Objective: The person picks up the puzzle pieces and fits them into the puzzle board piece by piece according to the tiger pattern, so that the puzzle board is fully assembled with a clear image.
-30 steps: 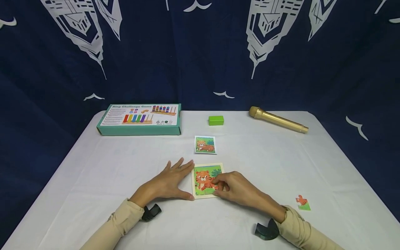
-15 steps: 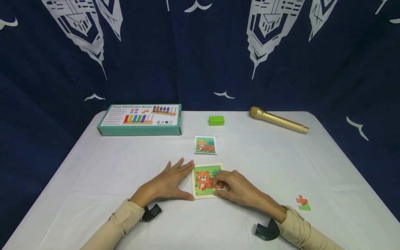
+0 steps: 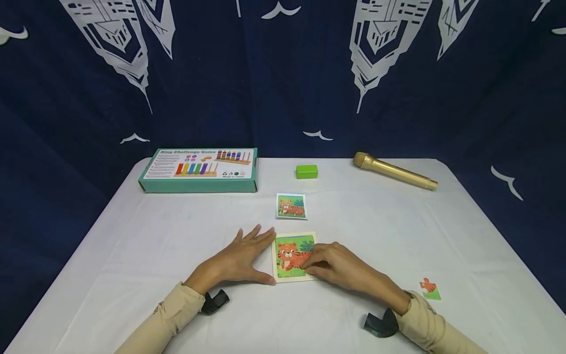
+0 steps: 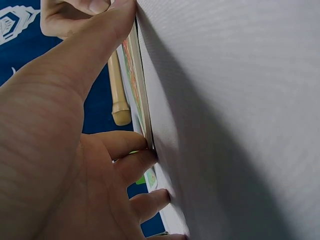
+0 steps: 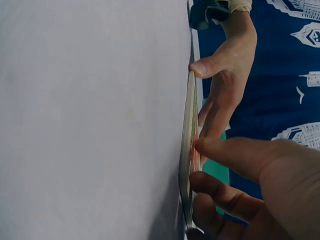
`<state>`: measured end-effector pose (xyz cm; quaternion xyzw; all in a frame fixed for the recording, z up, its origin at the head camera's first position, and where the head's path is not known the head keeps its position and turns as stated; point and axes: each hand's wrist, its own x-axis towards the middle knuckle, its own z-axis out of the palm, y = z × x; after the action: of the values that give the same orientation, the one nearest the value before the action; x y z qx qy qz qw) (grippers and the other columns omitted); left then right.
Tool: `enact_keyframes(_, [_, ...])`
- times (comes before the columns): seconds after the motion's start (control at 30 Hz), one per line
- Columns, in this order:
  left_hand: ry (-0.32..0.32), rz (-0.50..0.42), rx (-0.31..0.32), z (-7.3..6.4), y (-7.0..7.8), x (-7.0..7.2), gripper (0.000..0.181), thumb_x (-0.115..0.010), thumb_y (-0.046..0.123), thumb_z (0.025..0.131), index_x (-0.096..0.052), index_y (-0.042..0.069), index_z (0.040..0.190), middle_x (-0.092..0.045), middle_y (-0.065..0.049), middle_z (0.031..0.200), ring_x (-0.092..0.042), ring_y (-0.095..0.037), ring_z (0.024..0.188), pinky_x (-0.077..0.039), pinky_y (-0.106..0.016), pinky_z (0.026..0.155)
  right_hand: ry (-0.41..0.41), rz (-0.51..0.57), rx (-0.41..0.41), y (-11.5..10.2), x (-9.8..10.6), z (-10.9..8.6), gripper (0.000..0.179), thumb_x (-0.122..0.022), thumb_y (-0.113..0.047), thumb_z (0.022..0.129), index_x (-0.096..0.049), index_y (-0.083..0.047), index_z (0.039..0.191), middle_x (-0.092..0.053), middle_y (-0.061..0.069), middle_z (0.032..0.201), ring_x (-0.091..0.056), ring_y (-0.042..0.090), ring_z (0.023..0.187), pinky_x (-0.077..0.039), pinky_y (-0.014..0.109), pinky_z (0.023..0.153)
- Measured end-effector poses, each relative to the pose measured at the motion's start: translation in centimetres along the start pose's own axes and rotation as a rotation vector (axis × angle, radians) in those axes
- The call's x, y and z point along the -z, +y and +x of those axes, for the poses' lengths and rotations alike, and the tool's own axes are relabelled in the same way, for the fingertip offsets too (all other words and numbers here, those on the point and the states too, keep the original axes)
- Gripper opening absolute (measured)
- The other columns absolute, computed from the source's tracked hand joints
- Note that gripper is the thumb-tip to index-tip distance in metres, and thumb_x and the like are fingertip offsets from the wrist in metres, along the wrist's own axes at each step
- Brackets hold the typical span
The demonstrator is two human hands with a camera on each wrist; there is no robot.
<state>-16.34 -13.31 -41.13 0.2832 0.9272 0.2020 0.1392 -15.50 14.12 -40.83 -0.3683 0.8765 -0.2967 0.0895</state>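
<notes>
A square tiger jigsaw (image 3: 288, 273) in a pale frame lies on the table before me. My left hand (image 3: 245, 258) spreads beside it, with the index fingertip at its upper left corner and the thumb tip at its lower left. Over the right part of the picture my right hand (image 3: 342, 265) bends its fingers and thumb around a puzzle piece, which they mostly hide. The right wrist view shows the thumb (image 5: 215, 149) on the orange picture and the fingers near the frame. A loose orange and green puzzle piece (image 3: 431, 290) lies to the right.
Behind the jigsaw lies a small matching tiger picture card (image 3: 292, 206). A green block (image 3: 307, 171) stands farther back, between a Ring Challenge Game box (image 3: 199, 171) at left and a golden microphone (image 3: 395, 171) at right. A dark curtain (image 3: 283, 78) hangs behind the table.
My right hand has shifted slightly to the right; its fingertips now sit lower and closer together on the jigsaw's right part. The left hand stays in place.
</notes>
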Motion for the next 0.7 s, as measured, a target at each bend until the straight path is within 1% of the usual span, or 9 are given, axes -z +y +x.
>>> enact_keyframes(0.2, [0.002,0.008,0.002,0.1,0.0,0.0,0.109,-0.076,0.061,0.069,-0.028,0.009,0.151,-0.023,-0.001,0.158,-0.007,-0.029,0.147,-0.003,-0.062,0.113,-0.044,-0.128,0.011,-0.4,0.1,-0.6,0.023,-0.065,-0.025,0.092,-0.073,-0.024,0.113,-0.054,-0.016,0.09,-0.046,0.001,0.073,-0.04,0.025,0.073])
enact_keyframes(0.33, [0.002,0.005,0.003,0.0,0.0,0.0,0.108,-0.077,0.061,0.069,-0.029,0.009,0.151,-0.023,-0.002,0.158,-0.007,-0.03,0.147,-0.003,-0.062,0.113,-0.052,-0.172,0.003,-0.8,0.0,-0.9,0.027,-0.063,-0.027,0.093,-0.07,-0.027,0.119,-0.052,-0.014,0.093,-0.044,0.003,0.079,-0.039,0.027,0.075])
enact_keyframes(0.5, [-0.006,-0.001,0.006,0.0,0.0,0.0,0.109,-0.076,0.062,0.069,-0.027,0.011,0.152,-0.021,0.0,0.158,-0.005,-0.027,0.147,-0.002,-0.061,0.114,-0.007,-0.147,0.009,-0.7,0.5,-1.8,0.028,-0.064,-0.027,0.092,-0.068,-0.028,0.12,-0.054,-0.015,0.102,-0.048,0.002,0.09,-0.045,0.028,0.081])
enact_keyframes(0.63, [-0.006,-0.008,0.002,0.0,0.0,-0.1,0.109,-0.076,0.062,0.069,-0.028,0.01,0.152,-0.022,0.0,0.158,-0.006,-0.028,0.147,-0.002,-0.062,0.113,0.039,-0.09,0.012,-0.2,1.4,-3.3,0.028,-0.066,-0.026,0.091,-0.068,-0.027,0.119,-0.056,-0.018,0.109,-0.052,0.001,0.1,-0.049,0.028,0.086])
enact_keyframes(0.7, [-0.006,-0.008,0.003,0.0,-0.1,0.0,0.109,-0.076,0.062,0.069,-0.028,0.01,0.152,-0.022,0.0,0.158,-0.005,-0.029,0.147,-0.002,-0.062,0.113,0.059,-0.078,-0.001,0.3,2.0,-4.3,0.029,-0.067,-0.026,0.091,-0.067,-0.026,0.12,-0.056,-0.019,0.112,-0.053,0.002,0.105,-0.05,0.03,0.088])
